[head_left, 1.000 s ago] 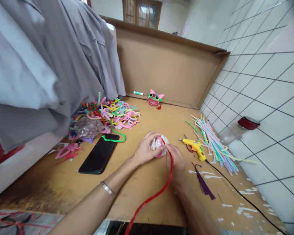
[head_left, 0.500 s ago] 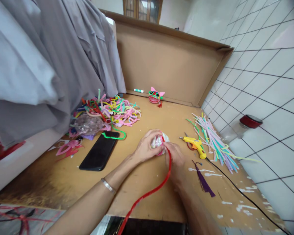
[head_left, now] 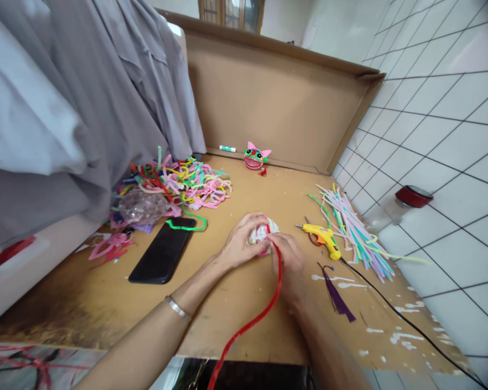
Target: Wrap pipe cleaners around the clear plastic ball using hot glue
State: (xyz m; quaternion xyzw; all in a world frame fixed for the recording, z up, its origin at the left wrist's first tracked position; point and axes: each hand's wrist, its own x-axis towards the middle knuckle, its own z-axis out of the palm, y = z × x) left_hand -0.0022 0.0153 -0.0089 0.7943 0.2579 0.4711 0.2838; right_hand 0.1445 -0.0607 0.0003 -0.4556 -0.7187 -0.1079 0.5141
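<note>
Near the middle of the table, my left hand [head_left: 242, 242] is wrapped round the side of a small roundish white and pink craft piece [head_left: 258, 233]. My right hand [head_left: 287, 254] pinches a red pipe cleaner [head_left: 277, 281] against the near right side of that piece. From my fingers the long end of the pipe cleaner curves down past the table's front edge. My fingers hide part of the piece. To the right lies a yellow hot glue gun [head_left: 323, 238], its nozzle pointing left, with scissors [head_left: 312, 236] partly under it.
A phone [head_left: 162, 250] and a heap of coloured pipe cleaners [head_left: 195, 181] lie left. At the back are a finished-looking lion head [head_left: 255, 157] and a marker [head_left: 228, 148]. To the right are straight pipe cleaners [head_left: 355, 233], a purple tassel [head_left: 337, 295], a red-lidded jar [head_left: 412, 196] and the gun's cord [head_left: 390, 307].
The whole view has shifted slightly. Both hands keep hold of the craft piece and the red pipe cleaner, with only a small shift of the right fingers.
</note>
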